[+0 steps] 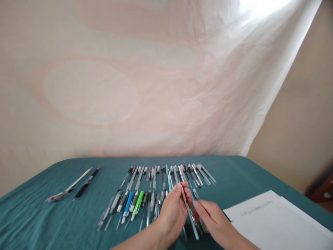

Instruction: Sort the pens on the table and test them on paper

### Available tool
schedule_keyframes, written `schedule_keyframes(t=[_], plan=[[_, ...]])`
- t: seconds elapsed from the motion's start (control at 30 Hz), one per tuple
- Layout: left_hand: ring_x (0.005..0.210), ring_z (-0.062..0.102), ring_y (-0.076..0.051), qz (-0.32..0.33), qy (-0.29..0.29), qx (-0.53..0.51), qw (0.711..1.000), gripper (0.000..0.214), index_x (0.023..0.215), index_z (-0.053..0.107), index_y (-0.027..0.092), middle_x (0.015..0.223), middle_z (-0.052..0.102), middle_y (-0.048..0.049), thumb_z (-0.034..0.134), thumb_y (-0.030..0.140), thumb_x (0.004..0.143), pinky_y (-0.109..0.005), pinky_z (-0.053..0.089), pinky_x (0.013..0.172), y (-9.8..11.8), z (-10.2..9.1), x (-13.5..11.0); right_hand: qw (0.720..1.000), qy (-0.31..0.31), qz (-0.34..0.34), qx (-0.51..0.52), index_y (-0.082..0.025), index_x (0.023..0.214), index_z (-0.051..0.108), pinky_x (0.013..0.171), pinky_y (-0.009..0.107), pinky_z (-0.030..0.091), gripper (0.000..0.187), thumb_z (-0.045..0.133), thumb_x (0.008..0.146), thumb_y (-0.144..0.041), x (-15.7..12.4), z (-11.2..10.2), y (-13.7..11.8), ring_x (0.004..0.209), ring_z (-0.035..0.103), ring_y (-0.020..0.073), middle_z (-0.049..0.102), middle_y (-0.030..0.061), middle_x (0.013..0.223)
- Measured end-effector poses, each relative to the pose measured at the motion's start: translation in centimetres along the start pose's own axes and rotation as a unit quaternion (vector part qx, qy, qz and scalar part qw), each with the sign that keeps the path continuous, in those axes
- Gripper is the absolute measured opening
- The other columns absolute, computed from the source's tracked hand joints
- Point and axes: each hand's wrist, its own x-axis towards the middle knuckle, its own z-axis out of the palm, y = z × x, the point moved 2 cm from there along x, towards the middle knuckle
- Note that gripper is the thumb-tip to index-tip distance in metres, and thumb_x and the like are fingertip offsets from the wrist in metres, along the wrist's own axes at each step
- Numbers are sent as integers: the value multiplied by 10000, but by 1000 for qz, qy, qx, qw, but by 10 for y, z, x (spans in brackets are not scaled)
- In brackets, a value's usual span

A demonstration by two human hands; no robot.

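Observation:
My left hand (173, 212) is closed around a slim pale pen (189, 216), tilted with its light teal end pointing down towards me. Close beside it on the right, my right hand (212, 216) has its thumb and fingers pinched together. A thin greyish piece (193, 198) shows at those fingertips, but its kind is unclear. Both hands are above the rows of pens, hiding part of the front row. Left of my left hand lie a bright green pen (137, 205) and a blue pen (127, 207) among clear and grey ones.
A back row of clear and black pens (154, 177) lies across the teal cloth (31, 211). Further left are a black pen (85, 184) and a long white stick-like item (79, 178). White paper sheets (275, 222) lie at right. A pale curtain (156, 86) hangs behind.

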Motion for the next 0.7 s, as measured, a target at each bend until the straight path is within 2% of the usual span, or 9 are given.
schedule_keyframes(t=[0.17,0.3,0.4,0.5,0.6,0.7], plan=[[692,546,-89,10,-13,-9,1000,147,927,557,128,776,564,-42,518,209,811,-221,450,701,7,6,-1,994,-59,64,72,-163,648,529,395,188,269,415,339,863,-462,-4,11,-2,392,375,68,456,-43,502],[739,551,-91,14,-35,12,999,163,922,592,130,813,585,-48,556,218,790,-214,441,741,10,8,-2,983,-93,99,122,-158,705,525,353,181,226,404,341,852,-486,-3,13,2,342,335,47,529,-26,548],[778,549,-99,32,-38,48,998,196,925,620,126,834,600,-58,583,240,771,-210,428,767,12,7,0,987,-78,86,112,-150,777,557,374,180,248,383,357,853,-468,0,9,4,375,364,52,580,-5,615],[832,541,-113,60,-30,84,994,229,925,643,120,881,614,-73,604,265,752,-213,412,798,13,3,3,995,-43,57,66,-142,726,583,454,188,309,354,407,845,-426,3,2,4,482,436,78,590,6,637],[842,532,-117,77,-20,112,991,246,912,659,117,909,620,-80,624,281,731,-216,401,807,14,0,5,996,-21,52,63,-143,663,550,514,198,333,303,486,809,-401,6,-3,6,547,453,96,542,-12,598],[807,526,-108,80,-14,128,988,262,918,665,124,914,618,-75,636,290,718,-213,402,779,14,-3,7,993,-4,69,95,-158,634,484,477,191,297,293,567,751,-414,8,-5,10,503,388,78,447,-50,547]])
